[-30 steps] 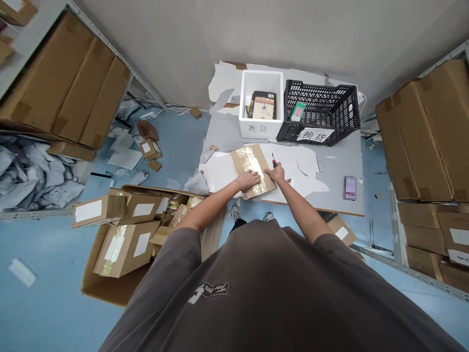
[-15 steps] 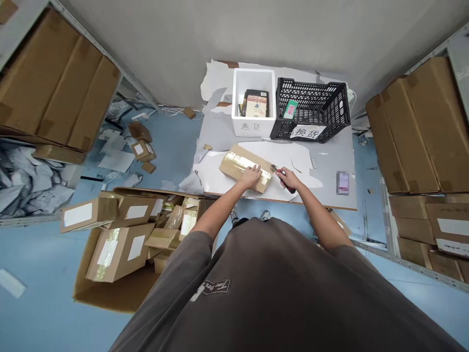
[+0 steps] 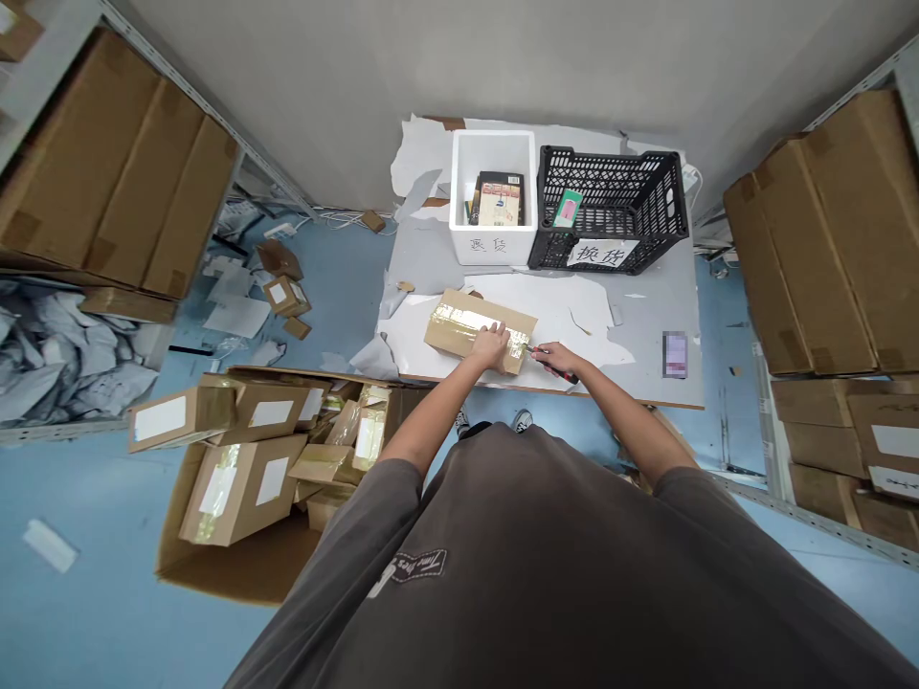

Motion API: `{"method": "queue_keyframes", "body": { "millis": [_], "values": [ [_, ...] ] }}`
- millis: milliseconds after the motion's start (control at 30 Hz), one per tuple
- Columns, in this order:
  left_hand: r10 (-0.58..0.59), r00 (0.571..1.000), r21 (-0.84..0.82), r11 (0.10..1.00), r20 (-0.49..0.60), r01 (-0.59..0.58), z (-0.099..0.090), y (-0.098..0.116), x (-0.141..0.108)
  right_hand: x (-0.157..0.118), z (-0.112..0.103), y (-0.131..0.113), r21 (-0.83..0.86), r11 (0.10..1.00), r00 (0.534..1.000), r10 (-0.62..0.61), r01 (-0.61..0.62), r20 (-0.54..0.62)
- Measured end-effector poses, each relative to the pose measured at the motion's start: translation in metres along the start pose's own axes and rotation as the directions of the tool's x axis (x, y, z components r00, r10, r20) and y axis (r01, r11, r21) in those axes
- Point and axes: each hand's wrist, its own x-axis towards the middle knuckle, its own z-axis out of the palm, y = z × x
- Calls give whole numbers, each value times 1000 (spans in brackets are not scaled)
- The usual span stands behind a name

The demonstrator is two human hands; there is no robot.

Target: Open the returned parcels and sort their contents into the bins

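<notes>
A brown cardboard box (image 3: 456,326) with shiny tape along its top lies at an angle near the table's front edge. My left hand (image 3: 491,345) rests on top of it, fingers apart and pressing on the cardboard. In my right hand (image 3: 558,357) is a red and black cutter (image 3: 564,372), its tip pointing left at the taped right end of the box. The tip appears to touch the tape there.
Behind the box stand a white bin (image 3: 492,246) holding books and a black crate (image 3: 650,239) with a green packet. A blurred pinkish item (image 3: 675,355) lies at right. A large carton (image 3: 172,545) of boxes stands left, below table level; shelves flank both sides.
My right hand has moved slightly left and down, bringing the cutter's tip from beyond the box's right corner onto its taped end. The box has turned slightly under my left hand.
</notes>
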Motion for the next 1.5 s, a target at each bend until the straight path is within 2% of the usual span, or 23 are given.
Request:
{"method": "queue_keyframes", "body": {
  "millis": [167,300,400,500,600,700,833,933,1033,1133,1233,1333,1500],
  "values": [
    [-4,997,-54,999,-77,0,6,-6,2,-2,22,3,130,990,998,50,-55,43],
    [-34,998,-50,998,-52,31,17,0,7,-10,32,7,169,983,997,73,-74,10],
    [-119,991,-68,991,-68,115,29,11,7,-21,25,18,161,983,996,85,-86,17],
    [-200,969,-170,970,-144,175,33,13,5,-30,10,33,186,980,995,77,-63,-69],
    [-206,954,-233,960,-219,154,27,-1,9,-33,0,40,219,976,977,62,-17,-203],
    [-197,959,-222,963,-202,151,21,-18,20,-33,-1,35,199,979,962,27,28,-271],
    [-214,966,-238,955,-145,175,23,-26,33,-30,4,19,69,996,947,-27,51,-322],
    [-203,969,-240,957,-141,165,26,-27,34,-26,7,9,-114,993,936,-54,15,-347],
    [-150,971,-240,965,-185,103,29,-27,26,-18,8,3,-348,937,937,-110,-14,-333],
    [-148,951,-227,970,-271,86,34,-23,16,-11,7,2,-502,865,944,-157,-9,-288],
    [-164,929,-206,974,-331,98,41,-17,11,-7,4,5,-585,811,938,-214,14,-274],
    [-149,929,-201,976,-338,84,47,-14,13,-4,3,8,-648,761,924,-268,30,-273],
    [-130,921,-221,974,-367,49,58,-16,20,4,6,12,-661,750,905,-293,18,-307]
  ]
}}
